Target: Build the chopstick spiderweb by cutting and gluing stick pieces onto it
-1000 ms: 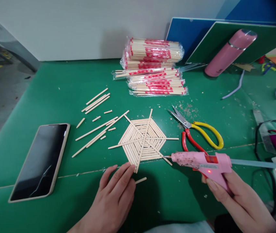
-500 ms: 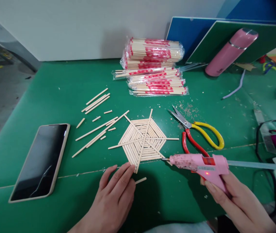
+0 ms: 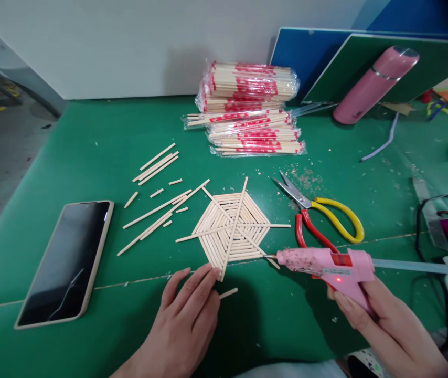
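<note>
A flat hexagonal web of chopstick pieces (image 3: 247, 242) lies on the green table, with crossing spokes sticking out past its rim. Fingertips of my left hand (image 3: 190, 310) press on its lower left corner. A short stick (image 3: 229, 293) juts out from between the curled lower fingers of that hand. In my right hand (image 3: 385, 320) is a pink hot glue gun (image 3: 322, 265), its red light lit and a clear glue stick (image 3: 408, 266) in its back. The gun's metal nozzle (image 3: 271, 257) is at the web's lower right corner, by the end of a spoke.
Cut sticks (image 3: 155, 226) are scattered left of the web, near a phone (image 3: 64, 262). Scissors (image 3: 314, 205) with yellow and red handles lie to the right. Wrapped chopstick packs (image 3: 251, 110) and a pink flask (image 3: 375, 86) stand behind. Cables (image 3: 418, 226) run along the right side.
The glue gun has shifted very slightly to the right, its nozzle still by the same corner. My left hand and the web have stayed put.
</note>
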Demonstrator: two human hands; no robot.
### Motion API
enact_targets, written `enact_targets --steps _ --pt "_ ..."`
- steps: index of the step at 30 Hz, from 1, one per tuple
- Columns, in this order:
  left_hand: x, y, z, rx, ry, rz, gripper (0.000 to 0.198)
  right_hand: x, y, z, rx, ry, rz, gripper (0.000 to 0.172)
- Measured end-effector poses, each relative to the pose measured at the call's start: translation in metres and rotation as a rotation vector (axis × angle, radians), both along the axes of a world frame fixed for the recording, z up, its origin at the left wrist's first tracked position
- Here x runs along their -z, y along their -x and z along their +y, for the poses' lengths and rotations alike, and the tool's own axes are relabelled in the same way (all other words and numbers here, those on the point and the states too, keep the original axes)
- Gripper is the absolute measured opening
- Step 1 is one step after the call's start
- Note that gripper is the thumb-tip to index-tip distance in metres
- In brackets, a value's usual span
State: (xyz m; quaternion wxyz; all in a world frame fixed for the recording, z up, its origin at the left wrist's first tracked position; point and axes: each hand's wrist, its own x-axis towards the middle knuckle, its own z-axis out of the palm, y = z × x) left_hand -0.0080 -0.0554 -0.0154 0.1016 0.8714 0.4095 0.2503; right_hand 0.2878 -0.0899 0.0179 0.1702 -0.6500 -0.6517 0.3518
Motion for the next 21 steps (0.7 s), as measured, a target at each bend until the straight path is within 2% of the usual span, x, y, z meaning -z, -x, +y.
enact_targets --steps 9,17,21 --pt "0.0006 0.0002 0.0009 0.0 -0.026 0.01 0.012 0.0009 0.0002 -0.0004 0.049 0.017 -0.014 0.018" --pt "-0.0013 0.0 0.0013 0.001 -0.017 0.014 0.013 0.0048 -0.0015 0.0053 0.108 0.063 0.126 0.019" --pt "-0.0005 0.0005 0.0008 0.007 -0.016 0.016 0.014 0.005 -0.0045 0.0041 0.092 0.066 0.105 0.018"
